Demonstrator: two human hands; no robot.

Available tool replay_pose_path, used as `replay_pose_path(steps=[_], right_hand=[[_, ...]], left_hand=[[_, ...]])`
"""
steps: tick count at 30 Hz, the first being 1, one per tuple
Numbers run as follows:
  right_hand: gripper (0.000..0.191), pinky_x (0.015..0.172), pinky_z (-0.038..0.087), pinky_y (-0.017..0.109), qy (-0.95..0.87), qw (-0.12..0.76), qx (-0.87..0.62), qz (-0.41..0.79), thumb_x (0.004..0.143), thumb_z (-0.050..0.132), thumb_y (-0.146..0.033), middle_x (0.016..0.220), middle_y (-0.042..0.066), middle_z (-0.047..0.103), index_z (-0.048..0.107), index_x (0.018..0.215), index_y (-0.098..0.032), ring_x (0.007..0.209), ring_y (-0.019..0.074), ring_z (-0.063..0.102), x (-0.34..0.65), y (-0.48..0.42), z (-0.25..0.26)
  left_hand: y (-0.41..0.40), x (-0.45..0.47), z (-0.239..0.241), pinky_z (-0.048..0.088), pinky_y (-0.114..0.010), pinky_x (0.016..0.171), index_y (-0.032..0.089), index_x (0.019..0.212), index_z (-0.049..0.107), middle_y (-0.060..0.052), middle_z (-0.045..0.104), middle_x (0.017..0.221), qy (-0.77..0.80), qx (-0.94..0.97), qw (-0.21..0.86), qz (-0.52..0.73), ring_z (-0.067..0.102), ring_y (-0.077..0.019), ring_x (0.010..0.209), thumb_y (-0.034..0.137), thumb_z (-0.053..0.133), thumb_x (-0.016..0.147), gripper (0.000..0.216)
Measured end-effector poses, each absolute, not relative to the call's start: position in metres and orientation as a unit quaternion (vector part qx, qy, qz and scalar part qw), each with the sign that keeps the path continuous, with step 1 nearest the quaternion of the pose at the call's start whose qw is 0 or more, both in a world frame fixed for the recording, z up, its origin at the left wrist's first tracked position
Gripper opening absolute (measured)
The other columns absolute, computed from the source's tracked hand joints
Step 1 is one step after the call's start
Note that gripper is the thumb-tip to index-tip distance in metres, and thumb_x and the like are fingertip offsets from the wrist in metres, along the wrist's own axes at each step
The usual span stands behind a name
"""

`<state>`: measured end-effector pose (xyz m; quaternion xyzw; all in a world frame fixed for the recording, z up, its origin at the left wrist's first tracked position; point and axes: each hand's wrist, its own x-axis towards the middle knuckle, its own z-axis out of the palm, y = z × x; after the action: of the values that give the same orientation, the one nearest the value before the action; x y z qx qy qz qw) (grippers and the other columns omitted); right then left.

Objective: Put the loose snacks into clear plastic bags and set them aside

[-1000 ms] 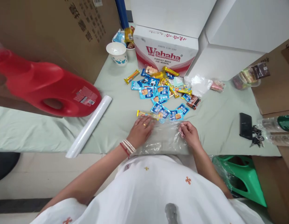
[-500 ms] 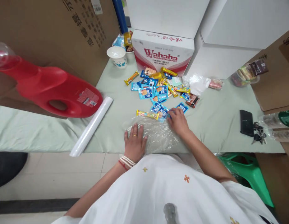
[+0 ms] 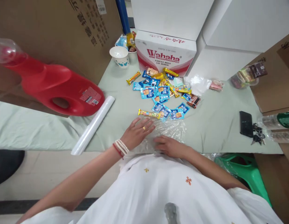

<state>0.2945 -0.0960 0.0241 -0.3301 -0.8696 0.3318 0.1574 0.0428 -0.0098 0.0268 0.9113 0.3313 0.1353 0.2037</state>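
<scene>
On the pale-green tablecloth [image 3: 219, 130], the spread-fingered left hand [image 3: 137, 133] and right hand [image 3: 169, 146], its grip unclear, are apparently smoothing crinkled clear plastic film [image 3: 179, 128]; further smoothing is requiring even pressure.

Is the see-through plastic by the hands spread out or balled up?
Spread out, but wrinkly: the clear plastic lies across the green tablecloth, partly under the left hand and right hand.
</scene>
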Motion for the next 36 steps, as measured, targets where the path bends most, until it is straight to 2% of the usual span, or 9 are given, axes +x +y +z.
replay_pose_path(steps=[5, 10, 14, 17, 21, 24, 28, 31, 36], right_hand=[[0.039, 0.115, 0.047, 0.046, -0.817, 0.172, -0.380, 0.398, 0.082, 0.053, 0.002, 0.134, 0.004, 0.071, 0.080, 0.092, -0.026, 0.138, 0.0237, 0.055, 0.364, -0.105, 0.024], [0.033, 0.105, 0.052, 0.052, -0.776, 0.198, -0.487, 0.349, 0.076, 0.051, -0.001, 0.116, 0.006, 0.077, 0.074, 0.074, -0.024, 0.128, 0.0285, 0.061, 0.427, -0.103, 0.034], [0.034, 0.095, 0.054, 0.046, -0.736, 0.245, -0.593, 0.216, 0.076, 0.048, -0.002, 0.103, 0.008, 0.076, 0.074, 0.084, -0.022, 0.104, 0.0270, 0.067, 0.410, -0.083, 0.049], [0.034, 0.091, 0.055, 0.041, -0.743, 0.218, -0.596, 0.213, 0.082, 0.049, -0.002, 0.101, 0.008, 0.075, 0.075, 0.093, -0.021, 0.097, 0.0248, 0.066, 0.354, -0.074, 0.054], [0.036, 0.107, 0.050, 0.048, -0.794, 0.166, -0.544, 0.214, 0.098, 0.057, -0.023, 0.142, 0.016, 0.063, 0.068, 0.131, -0.017, 0.130, 0.0310, 0.055, 0.281, -0.081, 0.035], [0.050, 0.122, 0.037, 0.054, -0.829, 0.158, -0.496, 0.204, 0.099, 0.063, -0.033, 0.155, 0.016, 0.051, 0.059, 0.146, -0.017, 0.147, 0.0320, 0.039, 0.256, -0.091, 0.011], [0.041, 0.128, 0.026, 0.056, -0.841, 0.150, -0.484, 0.192, 0.099, 0.063, -0.036, 0.143, 0.014, 0.063, 0.068, 0.136, -0.019, 0.148, 0.0313, 0.041, 0.254, -0.098, -0.013], [0.036, 0.128, 0.025, 0.057, -0.855, 0.134, -0.462, 0.197, 0.097, 0.067, -0.038, 0.139, 0.012, 0.066, 0.073, 0.129, -0.022, 0.148, 0.0319, 0.041, 0.258, -0.099, -0.020], [0.037, 0.128, 0.027, 0.053, -0.851, 0.164, -0.415, 0.275, 0.101, 0.062, -0.031, 0.148, 0.011, 0.061, 0.068, 0.136, -0.023, 0.148, 0.0270, 0.043, 0.263, -0.105, -0.013]], left_hand=[[0.002, 0.042, -0.001, 0.009, -0.075, 0.120, 0.031, 0.152, 0.049, -0.016, 0.042, 0.164, 0.363, 0.916, 0.163, 0.051, 0.037, -0.0370, 0.152, 0.039, 0.050, 0.100, 0.053], [-0.047, 0.037, -0.005, 0.017, -0.070, 0.118, 0.025, 0.156, 0.044, -0.019, 0.041, 0.164, 0.441, 0.881, 0.147, 0.086, 0.041, -0.0360, 0.149, 0.040, 0.039, 0.104, 0.055], [-0.061, 0.046, 0.009, 0.036, -0.058, 0.104, 0.026, 0.130, 0.070, -0.014, 0.064, 0.145, 0.516, 0.840, 0.124, 0.110, 0.052, -0.0362, 0.133, 0.037, 0.039, 0.104, 0.042], [-0.054, 0.057, 0.021, 0.041, -0.053, 0.090, 0.022, 0.107, 0.078, -0.016, 0.069, 0.133, 0.528, 0.840, 0.070, 0.103, 0.055, -0.0387, 0.119, 0.037, 0.050, 0.100, 0.032], [-0.051, 0.065, 0.033, 0.042, -0.046, 0.081, 0.021, 0.103, 0.077, -0.016, 0.074, 0.115, 0.490, 0.857, -0.010, 0.160, 0.059, -0.0320, 0.100, 0.031, 0.058, 0.096, 0.022], [-0.055, 0.070, 0.038, 0.043, -0.043, 0.087, 0.023, 0.112, 0.074, -0.011, 0.076, 0.112, 0.408, 0.878, -0.062, 0.242, 0.062, -0.0268, 0.101, 0.023, 0.061, 0.095, 0.022], [-0.044, 0.084, 0.032, 0.040, -0.041, 0.109, 0.024, 0.126, 0.069, -0.007, 0.073, 0.129, 0.263, 0.939, 0.024, 0.218, 0.060, -0.0221, 0.128, 0.016, 0.052, 0.097, 0.034], [-0.025, 0.093, 0.019, 0.037, -0.051, 0.116, 0.020, 0.136, 0.063, -0.012, 0.063, 0.147, 0.290, 0.940, 0.102, 0.146, 0.056, -0.0261, 0.137, 0.023, 0.043, 0.102, 0.040], [-0.015, 0.089, 0.002, 0.019, -0.072, 0.121, 0.023, 0.154, 0.047, -0.015, 0.048, 0.160, 0.416, 0.896, 0.130, 0.082, 0.046, -0.0322, 0.148, 0.035, 0.035, 0.106, 0.051]])
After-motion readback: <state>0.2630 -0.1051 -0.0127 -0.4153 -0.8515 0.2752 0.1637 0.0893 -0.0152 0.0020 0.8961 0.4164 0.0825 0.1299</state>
